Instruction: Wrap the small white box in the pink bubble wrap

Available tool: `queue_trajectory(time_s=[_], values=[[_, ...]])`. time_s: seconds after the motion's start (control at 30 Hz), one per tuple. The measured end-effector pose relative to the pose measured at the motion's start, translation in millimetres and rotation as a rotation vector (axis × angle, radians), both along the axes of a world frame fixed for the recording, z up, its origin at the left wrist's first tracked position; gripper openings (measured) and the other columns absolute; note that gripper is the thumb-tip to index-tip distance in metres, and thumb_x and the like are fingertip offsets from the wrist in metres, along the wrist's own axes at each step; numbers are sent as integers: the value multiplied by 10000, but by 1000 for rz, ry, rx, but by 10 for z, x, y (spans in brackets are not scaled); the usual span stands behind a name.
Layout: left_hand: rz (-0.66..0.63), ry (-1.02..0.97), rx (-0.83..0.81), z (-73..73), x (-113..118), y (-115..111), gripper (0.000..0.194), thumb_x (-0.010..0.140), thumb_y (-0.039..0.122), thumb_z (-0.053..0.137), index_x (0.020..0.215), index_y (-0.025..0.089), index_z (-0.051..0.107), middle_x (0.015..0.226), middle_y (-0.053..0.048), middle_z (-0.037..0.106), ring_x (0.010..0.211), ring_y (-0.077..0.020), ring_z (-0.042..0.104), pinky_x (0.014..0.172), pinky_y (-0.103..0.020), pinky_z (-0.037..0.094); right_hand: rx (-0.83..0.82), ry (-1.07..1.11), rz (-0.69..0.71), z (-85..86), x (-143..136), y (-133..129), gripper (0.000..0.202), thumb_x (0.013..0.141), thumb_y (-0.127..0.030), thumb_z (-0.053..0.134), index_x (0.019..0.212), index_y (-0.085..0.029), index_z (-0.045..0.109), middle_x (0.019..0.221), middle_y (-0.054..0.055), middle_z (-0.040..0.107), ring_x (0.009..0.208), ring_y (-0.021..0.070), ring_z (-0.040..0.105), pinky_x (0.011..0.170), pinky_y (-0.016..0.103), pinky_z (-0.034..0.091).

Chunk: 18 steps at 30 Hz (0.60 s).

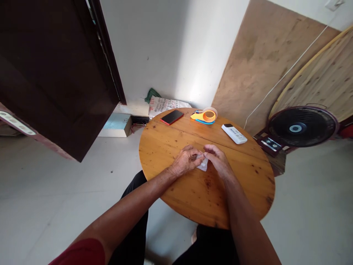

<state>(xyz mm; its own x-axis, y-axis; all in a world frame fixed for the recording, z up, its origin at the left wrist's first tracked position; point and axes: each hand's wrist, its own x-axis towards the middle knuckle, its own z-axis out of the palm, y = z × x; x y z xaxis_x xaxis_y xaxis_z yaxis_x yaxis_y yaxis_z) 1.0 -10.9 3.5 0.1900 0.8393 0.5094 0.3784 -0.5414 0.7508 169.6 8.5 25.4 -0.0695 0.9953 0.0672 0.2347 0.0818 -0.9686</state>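
Packet (203,165) lies between left fingers (196,162) and right fingers (213,148) — touching both.

This looks like a room in a home, judging by the dark door (55,66), white wall (149,40), electric fan (303,127) and round wooden bench (158,147).

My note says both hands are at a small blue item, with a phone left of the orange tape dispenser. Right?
Not quite: the head view shows that the small item at the left hand and right hand is whitish, not blue. The rest holds.
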Motion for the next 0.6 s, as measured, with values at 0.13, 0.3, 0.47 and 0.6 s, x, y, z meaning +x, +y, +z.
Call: queue_trajectory(time_s=[0.13, 0.3, 0.47, 0.6], values=[[-5, 11, -12, -3, 11, 6, 150, 799, 315, 645, 875, 200, 705, 792, -38, 599, 799, -152, 568, 741, -263, 468, -48, 92, 7, -52, -19, 24, 349, 610, -280, 662, 957, -244, 650, 1005, 35, 681, 1028, 242, 598, 881, 383, 473], [-13, -57, -41, -13, 19, 9, 151, 775, 304, 673, 863, 185, 702, 826, -45, 614, 798, -149, 577, 735, -259, 475, -75, 158, 26, -71, 20, 35, 327, 615, -296, 663, 935, -231, 664, 1024, 39, 686, 1052, 250, 590, 882, 385, 471], [-23, -75, -54, -26, 13, 8, 162, 766, 313, 678, 862, 185, 702, 807, -33, 607, 779, -141, 574, 703, -242, 468, -56, 119, 18, -67, 6, 18, 361, 606, -319, 705, 955, -238, 661, 1072, 39, 676, 1049, 242, 588, 888, 381, 462], [-13, -82, -80, -26, 16, 8, 196, 764, 333, 675, 872, 170, 692, 824, -34, 592, 757, -129, 567, 680, -233, 465, -85, 158, 32, -71, 34, 31, 341, 617, -319, 673, 946, -228, 657, 1050, 41, 678, 1032, 243, 587, 849, 362, 464]])
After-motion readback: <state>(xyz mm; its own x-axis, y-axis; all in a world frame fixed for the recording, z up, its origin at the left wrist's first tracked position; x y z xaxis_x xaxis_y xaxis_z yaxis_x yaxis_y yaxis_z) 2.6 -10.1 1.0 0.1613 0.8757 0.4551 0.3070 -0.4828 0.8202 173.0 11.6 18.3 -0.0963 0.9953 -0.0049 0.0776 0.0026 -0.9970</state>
